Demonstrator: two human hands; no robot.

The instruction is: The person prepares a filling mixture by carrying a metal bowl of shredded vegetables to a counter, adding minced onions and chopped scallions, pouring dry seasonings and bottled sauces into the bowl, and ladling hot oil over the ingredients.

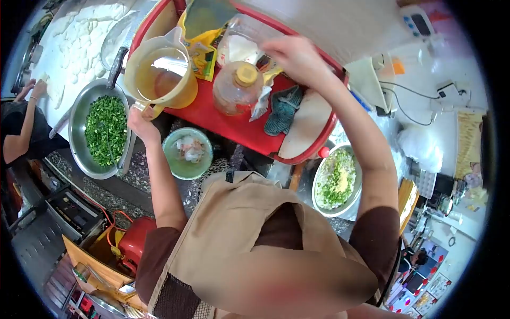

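My left hand (141, 122) is closed around the handle of a large clear measuring jug (187, 95), which is part full of a yellowish liquid. The jug is at the left end of a red tray (212, 123). My right hand (294, 57) is over the tray's far side, its fingers bent together at a clear plastic container (241, 33) with white stuff in it. What the fingers hold, if anything, cannot be made out. Below that hand are a round clear jar (226, 95) with a yellow lid and a green mesh cloth (281, 114). A yellow packet (202, 58) lies beside the jug.
A steel bowl of chopped greens (105, 133) and a green bowl (178, 166) with pale food are nearby. At right sits another bowl of greens (340, 183). A co-worker's hands (36, 89) are by a floured table with dough pieces (79, 45). A red gas cylinder (139, 239) stands lower left.
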